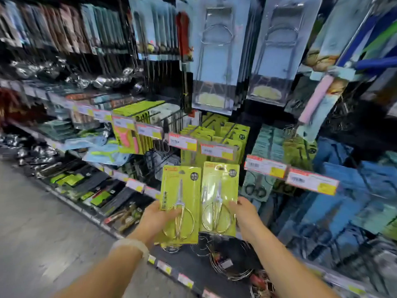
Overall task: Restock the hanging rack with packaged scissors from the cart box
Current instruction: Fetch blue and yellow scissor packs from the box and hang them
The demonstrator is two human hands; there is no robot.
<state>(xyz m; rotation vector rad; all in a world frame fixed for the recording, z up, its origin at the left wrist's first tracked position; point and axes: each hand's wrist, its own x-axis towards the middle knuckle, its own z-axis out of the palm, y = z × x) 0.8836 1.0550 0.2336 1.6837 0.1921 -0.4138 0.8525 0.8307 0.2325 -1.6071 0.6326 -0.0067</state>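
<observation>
At the far left, a grey floor (32, 222) runs beside low shelves (86, 190) of dark and green packaged goods, with blurred metal ladles (86, 80) hanging above them. Moving right, a row of red-and-white price tags (182, 141) lines the front of the hanging rack (214, 125), where yellow-green cards already hang on the pegs behind. Below those tags the left hand (154, 218), a pale band (131, 246) round its wrist, grips the left scissors pack (180, 203) with its thumb laid across the front of the card and its fingers behind. Just beside it, edges nearly touching, the right scissors pack (219, 198) is held upright by the right hand (245, 214), which pinches the card's right edge. The two hands are apart, each clamped on its own pack, both cards raised in front of the rack and facing the camera. The top of the right pack sits close under a price tag; whether it is on a peg cannot be told. Further right, teal packs (266, 143) hang behind more tags, and blue packages (354, 190) fill the far side, blurred.
</observation>
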